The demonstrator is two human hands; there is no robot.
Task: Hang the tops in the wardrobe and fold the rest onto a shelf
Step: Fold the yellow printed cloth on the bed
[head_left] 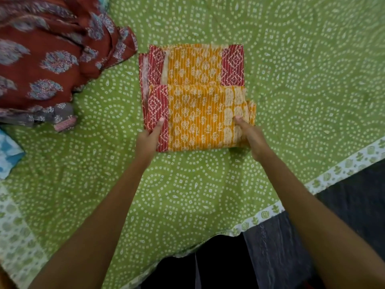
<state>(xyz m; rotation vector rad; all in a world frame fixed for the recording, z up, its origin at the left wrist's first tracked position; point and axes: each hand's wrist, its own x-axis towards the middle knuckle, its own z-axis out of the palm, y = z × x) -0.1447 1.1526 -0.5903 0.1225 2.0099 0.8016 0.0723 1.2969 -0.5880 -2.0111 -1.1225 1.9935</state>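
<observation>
Reaching forward, the left hand (148,140) and right hand (251,137) pinch the folded orange garment's (195,113) near corners on the green bedsheet (187,195).

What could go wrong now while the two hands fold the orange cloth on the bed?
The orange cloth is only half folded, and its left edges look uneven, so the stack may come out crooked. The left hand and right hand hold only the near corners, so inner layers might slip apart when lifted.

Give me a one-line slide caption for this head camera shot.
Both hands, left hand and right hand, grip a folded orange and red cloth on a green bedsheet.
</observation>
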